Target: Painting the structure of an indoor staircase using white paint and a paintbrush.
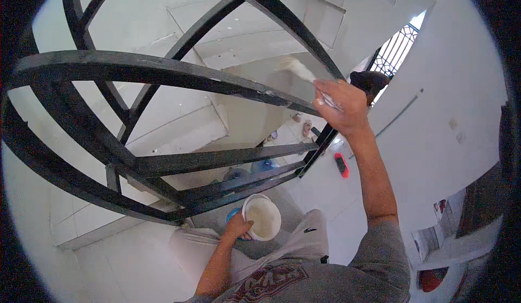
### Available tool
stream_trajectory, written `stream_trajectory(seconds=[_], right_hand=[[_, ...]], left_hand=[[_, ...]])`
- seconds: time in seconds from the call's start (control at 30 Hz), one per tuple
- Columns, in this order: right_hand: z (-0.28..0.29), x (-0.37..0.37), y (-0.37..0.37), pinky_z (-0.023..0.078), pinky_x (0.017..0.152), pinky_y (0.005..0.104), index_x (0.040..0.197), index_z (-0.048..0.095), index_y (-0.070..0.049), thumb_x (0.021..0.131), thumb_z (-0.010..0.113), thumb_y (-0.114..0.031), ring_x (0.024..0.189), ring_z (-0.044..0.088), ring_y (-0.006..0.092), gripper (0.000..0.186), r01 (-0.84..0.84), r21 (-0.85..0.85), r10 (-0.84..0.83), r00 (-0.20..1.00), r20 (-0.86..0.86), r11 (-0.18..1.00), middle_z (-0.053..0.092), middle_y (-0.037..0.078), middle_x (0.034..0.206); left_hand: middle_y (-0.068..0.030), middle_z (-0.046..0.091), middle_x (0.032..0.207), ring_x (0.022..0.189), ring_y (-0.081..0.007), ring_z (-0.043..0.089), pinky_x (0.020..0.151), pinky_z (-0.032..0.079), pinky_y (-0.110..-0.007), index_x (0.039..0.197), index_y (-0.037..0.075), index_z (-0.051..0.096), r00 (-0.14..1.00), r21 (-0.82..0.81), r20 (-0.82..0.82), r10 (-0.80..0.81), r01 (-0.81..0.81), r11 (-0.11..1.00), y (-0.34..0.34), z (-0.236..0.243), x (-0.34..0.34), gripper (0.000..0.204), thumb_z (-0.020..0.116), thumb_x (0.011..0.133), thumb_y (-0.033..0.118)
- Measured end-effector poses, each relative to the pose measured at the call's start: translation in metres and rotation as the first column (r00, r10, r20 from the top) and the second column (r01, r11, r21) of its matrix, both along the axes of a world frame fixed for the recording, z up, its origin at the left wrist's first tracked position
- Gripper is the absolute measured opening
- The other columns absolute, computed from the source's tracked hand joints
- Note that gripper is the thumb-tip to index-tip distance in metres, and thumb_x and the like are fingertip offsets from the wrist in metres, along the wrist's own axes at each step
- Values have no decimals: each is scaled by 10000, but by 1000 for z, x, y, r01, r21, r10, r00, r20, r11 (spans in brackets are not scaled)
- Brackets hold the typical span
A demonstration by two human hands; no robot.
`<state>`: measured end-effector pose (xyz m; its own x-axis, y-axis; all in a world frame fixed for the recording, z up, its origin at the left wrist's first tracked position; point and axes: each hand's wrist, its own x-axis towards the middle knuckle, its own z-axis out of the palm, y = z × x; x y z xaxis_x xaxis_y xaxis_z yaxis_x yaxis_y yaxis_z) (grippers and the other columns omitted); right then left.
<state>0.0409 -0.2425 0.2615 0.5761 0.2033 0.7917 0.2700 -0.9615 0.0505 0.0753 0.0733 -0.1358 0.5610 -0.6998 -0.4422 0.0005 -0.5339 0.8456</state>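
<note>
From my station I see right hand (347, 106) clasped round brush (296, 68), long axis running up-left from its fingers; black curved rail (184, 74) left of them, this hand nearer; left hand (237, 226) gripping white bucket (278, 207), just right of its fingers.

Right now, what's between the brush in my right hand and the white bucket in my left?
In the head view, several black bars cross the stretch between the brush and bucket.

A pale-bristled brush (300, 71) tilts left, apart from an open white bucket (262, 198).
</note>
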Motion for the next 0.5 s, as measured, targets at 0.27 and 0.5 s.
stream_trajectory(seconds=[0.27, 0.5], right_hand=[[7, 9, 60, 571, 767, 380, 1006, 712, -45, 737, 747, -68, 841, 701, 290, 272, -186, -5, 186, 978, 95, 983, 719, 143, 924], [-27, 2, 6, 569, 738, 392, 978, 712, -46, 713, 759, -85, 832, 703, 297, 272, 100, 103, -118, 974, 192, 990, 724, 140, 933]], left_hand=[[-221, 705, 928, 554, -277, 703, 424, 564, -362, 1375, 46, 467, 853, -95, 522, -24, 86, 992, 16, -76, 2, 574, 664, 841, 118], [-231, 707, 1038, 762, -340, 732, 650, 608, -441, 1360, 33, 496, 999, 74, 50, -3, -1, 997, -5, 53, -6, 571, 687, 837, 160]])
